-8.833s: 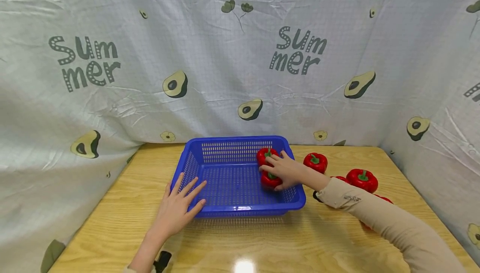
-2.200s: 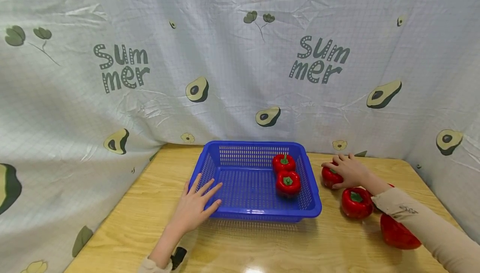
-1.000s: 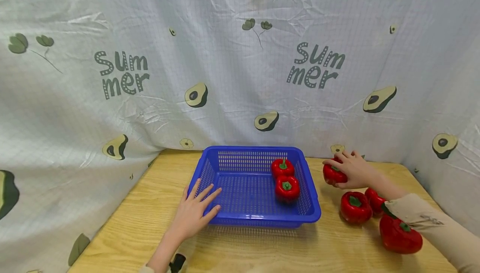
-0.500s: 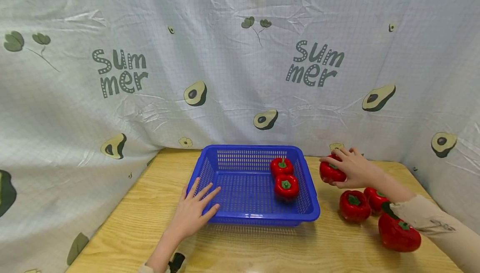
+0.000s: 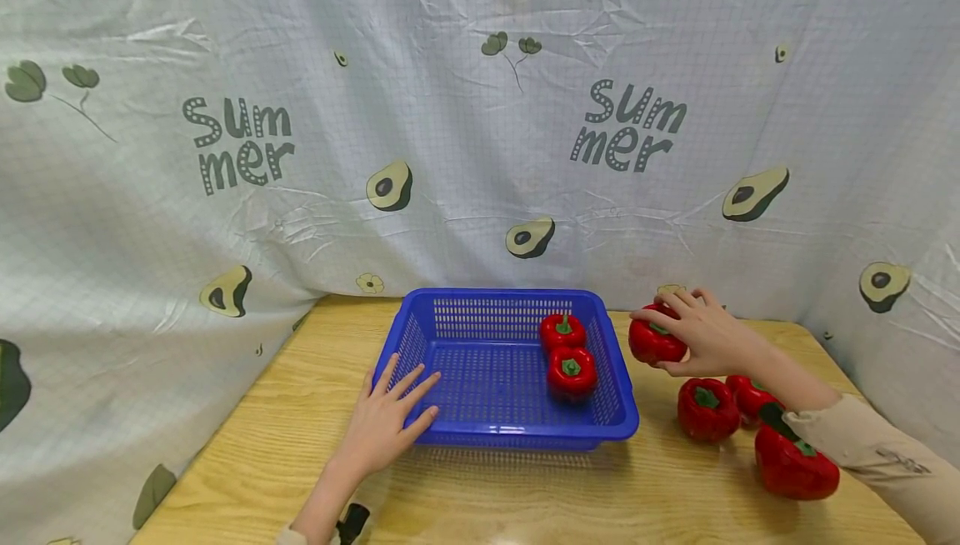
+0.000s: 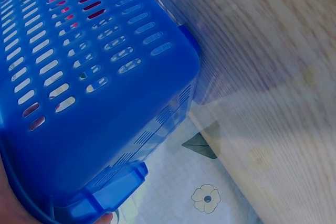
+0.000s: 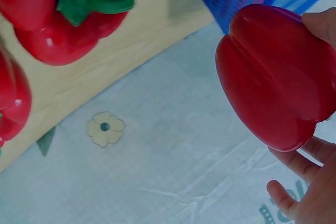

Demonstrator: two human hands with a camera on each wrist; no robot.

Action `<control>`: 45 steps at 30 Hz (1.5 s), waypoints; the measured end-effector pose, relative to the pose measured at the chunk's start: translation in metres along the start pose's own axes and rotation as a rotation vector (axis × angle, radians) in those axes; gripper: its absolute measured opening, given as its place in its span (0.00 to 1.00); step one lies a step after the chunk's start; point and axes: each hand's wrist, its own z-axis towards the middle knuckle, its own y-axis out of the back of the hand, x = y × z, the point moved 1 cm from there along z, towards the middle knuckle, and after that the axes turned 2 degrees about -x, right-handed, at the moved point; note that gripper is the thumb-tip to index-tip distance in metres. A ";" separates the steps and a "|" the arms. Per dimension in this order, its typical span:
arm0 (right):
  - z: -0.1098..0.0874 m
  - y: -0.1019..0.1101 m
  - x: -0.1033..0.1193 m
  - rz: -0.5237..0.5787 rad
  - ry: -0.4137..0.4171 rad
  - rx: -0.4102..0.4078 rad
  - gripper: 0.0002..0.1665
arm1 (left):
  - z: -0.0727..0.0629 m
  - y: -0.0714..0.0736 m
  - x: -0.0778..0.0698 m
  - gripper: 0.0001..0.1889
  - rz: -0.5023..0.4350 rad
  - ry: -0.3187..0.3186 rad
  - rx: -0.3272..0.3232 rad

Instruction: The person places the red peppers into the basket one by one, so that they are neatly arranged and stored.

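Note:
In the head view my right hand point(image 5: 712, 337) grips a red bell pepper point(image 5: 652, 341) from above, to the right of a blue plastic basket point(image 5: 517, 432). In the right wrist view the held pepper point(image 7: 273, 77) is off the table, between thumb and fingertips. My left hand point(image 5: 378, 424) rests with spread fingers on the basket's left front rim. Within the basket, on its right side, sit two red bell peppers, one toward the back point(image 5: 555, 332) and one in front of it point(image 5: 564, 382). The left wrist view shows the basket's slotted wall point(image 6: 115, 103) and little of the hand.
Three more red peppers lie on the wooden table point(image 5: 525, 499) at right: a near-left pepper point(image 5: 701, 420), a partly covered pepper point(image 5: 742, 395) behind the right wrist, and a front pepper point(image 5: 798, 470). A printed curtain point(image 5: 465, 153) hangs behind the table.
My right hand has let go of a pepper in the basket, taken another from the table, lifted it and carried it slightly left. The left hand stays on the rim; the head view has shifted.

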 end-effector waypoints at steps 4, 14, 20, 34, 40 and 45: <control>0.005 0.006 0.005 -0.001 -0.006 0.007 0.43 | 0.000 0.000 0.000 0.24 -0.004 0.005 0.001; 0.016 0.015 0.019 0.025 0.026 0.013 0.44 | 0.000 -0.001 0.000 0.24 0.004 -0.001 -0.014; 0.020 0.014 0.024 0.019 0.056 0.000 0.43 | 0.001 -0.002 0.001 0.24 0.013 -0.005 -0.009; 0.027 0.012 0.039 0.034 0.066 0.030 0.43 | 0.000 -0.001 0.000 0.24 0.000 -0.025 -0.053; 0.030 0.010 0.044 0.044 0.078 0.022 0.42 | 0.001 0.000 0.000 0.24 -0.004 -0.002 -0.010; 0.033 0.006 0.046 0.042 0.119 -0.023 0.42 | 0.001 0.001 -0.001 0.24 -0.011 0.005 -0.002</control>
